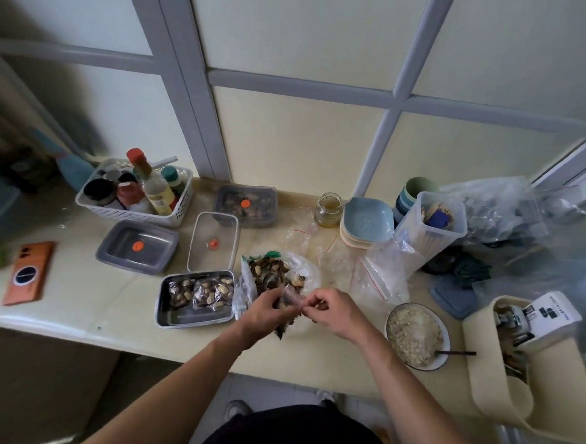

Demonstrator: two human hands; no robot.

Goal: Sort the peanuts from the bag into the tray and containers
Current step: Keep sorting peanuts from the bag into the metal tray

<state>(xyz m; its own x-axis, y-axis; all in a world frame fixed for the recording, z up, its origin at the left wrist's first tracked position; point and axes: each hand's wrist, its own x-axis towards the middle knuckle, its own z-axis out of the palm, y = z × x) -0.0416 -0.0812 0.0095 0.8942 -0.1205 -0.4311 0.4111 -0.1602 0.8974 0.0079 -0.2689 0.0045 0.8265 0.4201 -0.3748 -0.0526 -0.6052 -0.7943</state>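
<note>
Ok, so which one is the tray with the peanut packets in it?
Look at the long counter under the window, near its front edge. Just left of the person's left hand sits a shiny metal tray. Unlike the grey plastic boxes behind it, it holds small clear packets of peanuts.

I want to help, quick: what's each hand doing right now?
Left hand: closed, pinching a small clear bag.
Right hand: closed, pinching the same bag's other side.

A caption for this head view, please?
The left hand and right hand pinch a small clear bag at the peanut bag beside the steel tray.
</note>
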